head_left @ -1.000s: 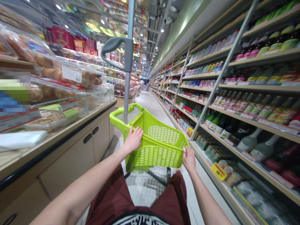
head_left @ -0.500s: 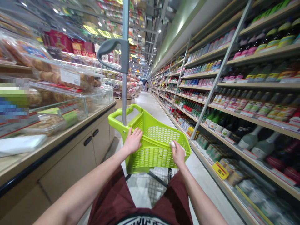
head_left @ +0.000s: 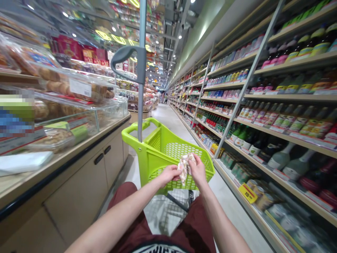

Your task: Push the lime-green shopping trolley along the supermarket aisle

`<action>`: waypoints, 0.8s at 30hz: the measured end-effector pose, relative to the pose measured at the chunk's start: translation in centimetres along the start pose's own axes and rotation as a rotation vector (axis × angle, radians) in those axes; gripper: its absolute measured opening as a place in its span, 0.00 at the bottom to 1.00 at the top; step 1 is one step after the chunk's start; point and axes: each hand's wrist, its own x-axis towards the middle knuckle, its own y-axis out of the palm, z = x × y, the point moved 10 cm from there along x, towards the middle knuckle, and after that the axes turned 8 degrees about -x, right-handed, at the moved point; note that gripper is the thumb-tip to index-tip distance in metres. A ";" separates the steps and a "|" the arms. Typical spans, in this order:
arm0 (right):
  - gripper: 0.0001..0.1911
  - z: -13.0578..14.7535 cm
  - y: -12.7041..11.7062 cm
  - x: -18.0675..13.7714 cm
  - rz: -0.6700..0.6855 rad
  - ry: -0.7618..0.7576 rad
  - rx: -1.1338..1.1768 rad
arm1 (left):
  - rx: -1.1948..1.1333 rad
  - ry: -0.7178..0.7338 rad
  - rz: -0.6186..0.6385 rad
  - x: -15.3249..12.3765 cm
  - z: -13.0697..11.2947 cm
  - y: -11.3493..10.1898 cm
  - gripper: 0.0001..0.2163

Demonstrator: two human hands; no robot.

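A crumpled white cloth (head_left: pixel 184 168) with small coloured marks is stretched between my two hands, in front of the basket's near side. My left hand (head_left: pixel 170 174) pinches its left edge. My right hand (head_left: pixel 197 169) grips its upper right part, close to the basket's right end. Right behind both hands stands a lime-green shopping basket (head_left: pixel 146 160) with perforated walls, carried on a cart frame. A grey upright pole (head_left: pixel 141 112) with a looped grey handle (head_left: pixel 126 61) rises at its left end.
On the left runs a counter (head_left: pixel 79 168) with packaged baked goods (head_left: pixel 79 88) and cabinet doors. Tall shelves (head_left: pixel 286 96) of bottles and cans line the right, with a yellow price tag (head_left: pixel 248 193) low down. The aisle floor (head_left: pixel 164 116) stretches ahead between them.
My left hand has left the basket's rim and moved right to the cloth. The cloth, mostly hidden in my right hand before, is now spread out between both hands.
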 end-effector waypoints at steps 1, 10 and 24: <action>0.23 -0.3 0.3 -0.4 -0.016 0.003 -0.014 | 0.034 0.035 -0.046 0.0 -0.2 -0.1 0.07; 0.23 -2.0 2.6 -3.2 0.052 0.214 0.446 | 0.356 0.317 -0.424 -1.4 -3.6 -1.9 0.16; 0.15 3.5 3.3 -6.8 0.348 -0.604 -0.493 | -0.683 -0.128 -0.106 0.2 1.2 0.7 0.06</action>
